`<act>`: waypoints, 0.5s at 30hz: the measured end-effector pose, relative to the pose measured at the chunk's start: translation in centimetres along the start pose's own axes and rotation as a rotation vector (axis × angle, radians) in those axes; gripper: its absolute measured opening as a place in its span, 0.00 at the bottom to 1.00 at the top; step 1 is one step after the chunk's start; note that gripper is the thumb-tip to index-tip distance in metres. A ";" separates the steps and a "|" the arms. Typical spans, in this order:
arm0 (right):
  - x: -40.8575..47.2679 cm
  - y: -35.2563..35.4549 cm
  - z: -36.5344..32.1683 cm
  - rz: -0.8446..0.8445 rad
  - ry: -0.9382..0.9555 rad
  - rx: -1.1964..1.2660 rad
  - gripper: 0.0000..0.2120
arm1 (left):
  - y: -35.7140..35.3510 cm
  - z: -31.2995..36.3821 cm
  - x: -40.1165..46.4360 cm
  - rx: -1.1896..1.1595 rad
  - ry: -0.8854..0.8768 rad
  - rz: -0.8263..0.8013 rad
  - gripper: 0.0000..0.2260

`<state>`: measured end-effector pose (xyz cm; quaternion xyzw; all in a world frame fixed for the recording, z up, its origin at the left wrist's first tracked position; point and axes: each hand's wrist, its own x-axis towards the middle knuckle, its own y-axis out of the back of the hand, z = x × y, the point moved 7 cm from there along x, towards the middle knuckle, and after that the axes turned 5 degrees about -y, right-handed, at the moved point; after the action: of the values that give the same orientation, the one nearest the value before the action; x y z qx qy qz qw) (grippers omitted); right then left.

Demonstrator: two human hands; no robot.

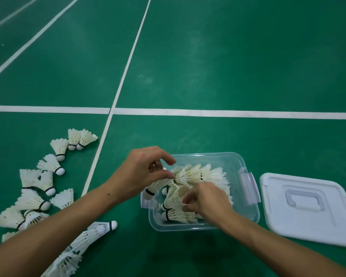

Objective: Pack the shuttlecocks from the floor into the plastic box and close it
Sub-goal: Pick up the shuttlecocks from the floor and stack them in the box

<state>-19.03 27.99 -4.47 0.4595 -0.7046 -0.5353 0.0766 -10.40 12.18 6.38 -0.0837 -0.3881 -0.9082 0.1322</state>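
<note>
Shuttlecocks [190, 176] fill my open plastic box [246, 212]; more lie on the floor [188, 66] left of it. My left hand [146, 172] pinches one at the box's left edge, my right hand [206, 202] grips another inside. Lid [308, 208] lies right of the box.

Both hands forward, bare forearms extended; left hand [146, 172] fingers curled, pinching; right hand [206, 200] fingers curled downward.
</note>
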 end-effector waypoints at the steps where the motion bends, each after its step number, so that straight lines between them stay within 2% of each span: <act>1: 0.1 -0.1 0.0 -0.023 0.006 0.017 0.14 | -0.2 0.1 0.0 -0.007 -0.004 -0.004 0.13; 5: -0.9 0.8 0.4 -0.082 0.010 0.106 0.26 | -0.7 0.5 0.3 -0.045 -0.013 -0.019 0.15; 9: -2.4 4.0 1.4 0.007 0.012 0.339 0.22 | -1.2 1.1 1.1 -0.083 -0.032 -0.057 0.19; 12: -3.2 6.4 1.4 0.085 0.035 0.559 0.22 | -2.1 1.7 1.8 -0.128 -0.035 -0.110 0.23; 15: -3.5 7.3 0.2 0.086 0.091 0.631 0.19 | -3.2 2.4 2.4 -0.196 -0.033 -0.148 0.24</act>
<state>-21.26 30.72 2.83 0.4538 -0.8505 -0.2655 -0.0160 -13.54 15.58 6.45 -0.0825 -0.3048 -0.9475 0.0496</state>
